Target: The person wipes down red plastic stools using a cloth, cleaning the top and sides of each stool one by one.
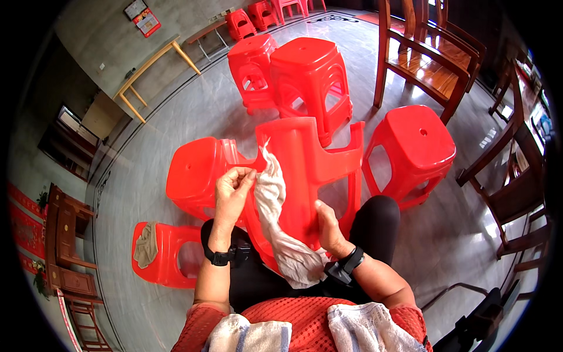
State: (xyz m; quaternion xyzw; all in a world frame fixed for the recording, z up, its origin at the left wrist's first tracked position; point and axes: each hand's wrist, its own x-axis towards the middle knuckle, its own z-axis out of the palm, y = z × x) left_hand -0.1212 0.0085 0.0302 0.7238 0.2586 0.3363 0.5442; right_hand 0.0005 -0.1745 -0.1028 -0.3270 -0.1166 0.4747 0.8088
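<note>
A red plastic stool [295, 176] lies tipped between my knees, its underside and legs facing up. Across it stretches a twisted whitish cloth [270, 193], its lower end bunched beside my right wrist. My left hand [233, 193] has thumb and fingers pinched at the cloth's edge, close to a rail of the stool. My right hand [330, 229] grips the stool's side by the leg opening, thumb on the outer face and fingers mostly hidden.
Upright red stools stand left [193, 171], right [413, 136] and ahead [305, 53]. A low red stool [169, 273] bears a greyish-brown cloth [146, 246]. Wooden armchairs [426, 66] stand at far right; a wooden bench [149, 66] is by the wall.
</note>
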